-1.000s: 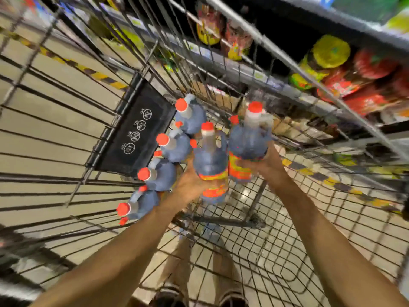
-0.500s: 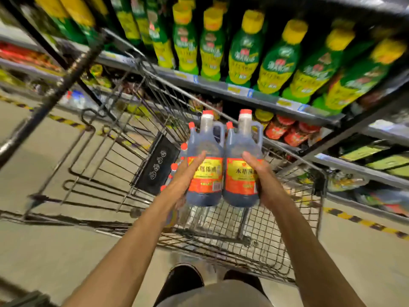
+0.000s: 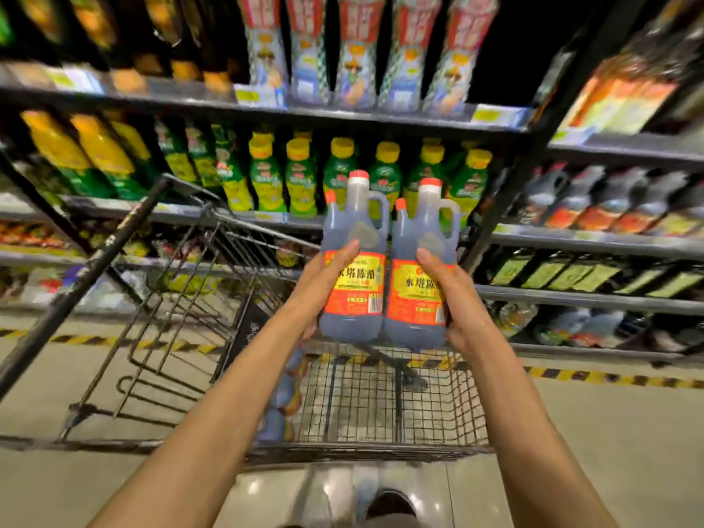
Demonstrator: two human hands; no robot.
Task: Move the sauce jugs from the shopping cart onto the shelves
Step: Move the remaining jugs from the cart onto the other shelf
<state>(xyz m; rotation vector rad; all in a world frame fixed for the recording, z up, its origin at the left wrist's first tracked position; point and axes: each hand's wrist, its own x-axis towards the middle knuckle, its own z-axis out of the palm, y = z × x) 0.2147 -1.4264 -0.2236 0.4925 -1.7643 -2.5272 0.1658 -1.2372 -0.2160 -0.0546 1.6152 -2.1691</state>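
Two dark sauce jugs with red caps and red-and-yellow labels are held upright side by side above the shopping cart (image 3: 381, 447). My left hand (image 3: 324, 287) grips the left jug (image 3: 356, 261) from its left side. My right hand (image 3: 457, 302) grips the right jug (image 3: 421, 272) from its right side. The jugs touch each other. Several more jugs (image 3: 284, 398) lie in the cart behind my left forearm, mostly hidden. Similar dark jugs (image 3: 594, 203) stand on the shelf at the right.
Shelves (image 3: 343, 116) face me, packed with green bottles with yellow caps (image 3: 343, 177), orange bottles and tall cartons. A black upright post (image 3: 506, 192) divides the shelf bays. The cart handle (image 3: 84, 268) slants at the left. Yellow-black tape (image 3: 609, 377) marks the floor.
Both hands have lifted the two jugs up out of the cart to shelf height. My view has tilted up from the cart to the shelves.
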